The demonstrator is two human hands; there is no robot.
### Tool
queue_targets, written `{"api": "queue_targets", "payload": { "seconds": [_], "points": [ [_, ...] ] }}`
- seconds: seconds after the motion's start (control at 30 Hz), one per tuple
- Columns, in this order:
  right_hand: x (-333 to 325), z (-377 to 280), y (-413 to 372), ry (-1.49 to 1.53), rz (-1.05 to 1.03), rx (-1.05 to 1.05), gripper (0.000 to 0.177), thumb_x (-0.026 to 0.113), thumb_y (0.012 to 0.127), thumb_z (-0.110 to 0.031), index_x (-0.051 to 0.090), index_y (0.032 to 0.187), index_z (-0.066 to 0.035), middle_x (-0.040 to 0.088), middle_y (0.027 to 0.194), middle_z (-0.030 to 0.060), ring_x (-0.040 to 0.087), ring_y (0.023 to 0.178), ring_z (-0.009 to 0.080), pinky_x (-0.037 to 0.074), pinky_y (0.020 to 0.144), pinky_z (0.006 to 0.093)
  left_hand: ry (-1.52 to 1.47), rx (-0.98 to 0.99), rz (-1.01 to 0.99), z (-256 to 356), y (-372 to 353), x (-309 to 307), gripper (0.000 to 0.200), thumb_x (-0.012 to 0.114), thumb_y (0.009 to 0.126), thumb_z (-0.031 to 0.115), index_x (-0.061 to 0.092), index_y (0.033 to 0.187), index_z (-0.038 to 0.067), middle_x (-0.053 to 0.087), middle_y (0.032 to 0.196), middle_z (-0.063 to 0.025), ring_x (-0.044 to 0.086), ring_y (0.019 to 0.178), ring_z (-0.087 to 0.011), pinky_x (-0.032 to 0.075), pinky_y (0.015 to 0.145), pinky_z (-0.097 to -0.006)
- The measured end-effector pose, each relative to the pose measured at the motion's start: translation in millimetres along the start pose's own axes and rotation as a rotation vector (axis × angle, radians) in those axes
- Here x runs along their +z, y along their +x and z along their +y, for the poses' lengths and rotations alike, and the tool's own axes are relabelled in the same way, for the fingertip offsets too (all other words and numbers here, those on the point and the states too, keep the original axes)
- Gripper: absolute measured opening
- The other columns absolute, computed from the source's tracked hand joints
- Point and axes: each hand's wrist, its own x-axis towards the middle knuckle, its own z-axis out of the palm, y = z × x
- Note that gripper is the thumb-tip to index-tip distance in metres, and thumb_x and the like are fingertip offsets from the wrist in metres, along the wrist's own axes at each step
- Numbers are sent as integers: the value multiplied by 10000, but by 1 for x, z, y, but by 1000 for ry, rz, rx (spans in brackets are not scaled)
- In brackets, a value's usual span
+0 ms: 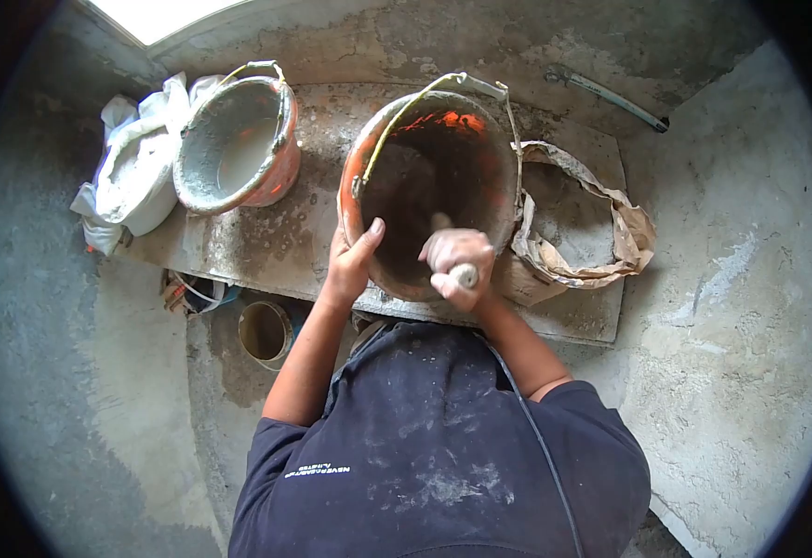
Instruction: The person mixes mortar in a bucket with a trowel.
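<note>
A large orange bucket [350, 177], crusted with grey and tipped with its mouth towards me, stands in front of me. Its wire handle is raised at the back. My left hand [352, 265] grips the near left rim, thumb over the edge and fingers outside. At the near right of the mouth, my right hand [462, 263] is closed round a round-handled tool [465, 274]. The handle's pale butt end points at me. The tool's far end is lost in the dark inside of the bucket, so its kind does not show. My right hand is slightly blurred.
A smaller orange bucket [280, 177] with greyish liquid and a white sack [159, 200] of pale powder stand left. An open paper bag [634, 228] of grey powder is right. A pail [265, 332] sits below the board [239, 242]. A tube-like tool [615, 99] lies behind.
</note>
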Motion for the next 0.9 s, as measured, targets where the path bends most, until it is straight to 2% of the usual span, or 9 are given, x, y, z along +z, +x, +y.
{"api": "queue_targets", "payload": {
  "seconds": [0.1, 0.17, 0.3, 0.37, 0.57, 0.63, 0.73, 0.8, 0.9],
  "points": [
    [5, -30, -1, 139, 48, -43, 135, 627, 599, -38, 492, 605, -50, 540, 570, 66, 566, 522, 236, 565, 603, 416, 64, 148, 28, 4, 21, -5, 739, 628, 940, 184, 308, 1575, -18, 358, 1600, -140, 287, 1498, -235, 175, 1231, -368],
    [3, -50, 11, 134, 103, -153, 171, 618, 665, -124, 465, 601, -82, 538, 547, 37, 567, 528, 205, 547, 578, 399, 239, 181, 138, 11, 35, -18, 586, 641, 971, 183, 450, 1484, -26, 522, 1450, -123, 462, 1361, -212, 310, 1159, -344],
    [-18, -28, 0, 41, 299, -211, 82, 588, 702, -79, 520, 725, -41, 596, 663, 101, 597, 608, 252, 570, 831, 521, 175, 166, 251, 7, 62, -49, 383, 626, 1032, 204, 561, 1337, -18, 623, 1199, -47, 562, 1081, -123, 436, 971, -285],
    [-22, -19, -18, 29, 377, -90, 122, 556, 802, -120, 528, 779, -3, 630, 795, 171, 643, 790, 283, 484, 1040, 565, 167, 175, 287, 10, 56, -53, 328, 573, 1067, 237, 596, 1275, -16, 634, 1159, -41, 566, 1039, -119, 449, 934, -281],
    [-9, -53, -53, -458, 422, 362, 519, 498, 982, -302, 602, 1215, 150, 696, 1127, 263, 673, 1115, 377, 453, 1093, 523, 202, 158, 352, -10, 59, -83, 358, 461, 1113, 260, 634, 1133, -53, 657, 1030, -76, 576, 933, -140, 483, 850, -310],
    [-17, -78, -58, -303, 363, 723, 496, 503, 1030, -257, 556, 1317, 144, 700, 1169, 239, 701, 1079, 263, 586, 888, 394, 380, 167, 411, -16, 58, -88, 370, 446, 1116, 258, 632, 1077, -60, 658, 969, -86, 575, 874, -137, 489, 805, -319],
    [-22, -78, -38, -265, 310, 884, 494, 528, 1024, -279, 537, 1322, 116, 703, 989, 163, 704, 823, 200, 604, 791, 347, 273, 119, 409, -22, 71, -94, 380, 450, 1114, 262, 629, 1005, -55, 650, 884, -84, 559, 808, -135, 486, 759, -324],
    [-31, -65, -25, 168, 260, 1096, 441, 560, 1019, -319, 552, 1268, 46, 605, 809, 58, 562, 583, 133, 584, 678, 301, 310, 94, 406, -25, 75, -96, 404, 454, 1109, 277, 638, 982, -59, 663, 861, -111, 585, 799, -161, 493, 751, -348],
    [-32, -57, -1, 250, 110, 1196, 376, 572, 1022, -349, 571, 1183, -9, 520, 748, 6, 448, 513, 90, 537, 581, 271, 386, 7, 412, -23, 80, -103, 406, 458, 1097, 277, 644, 996, -69, 681, 885, -151, 624, 823, -208, 498, 772, -383]
  ]
}}
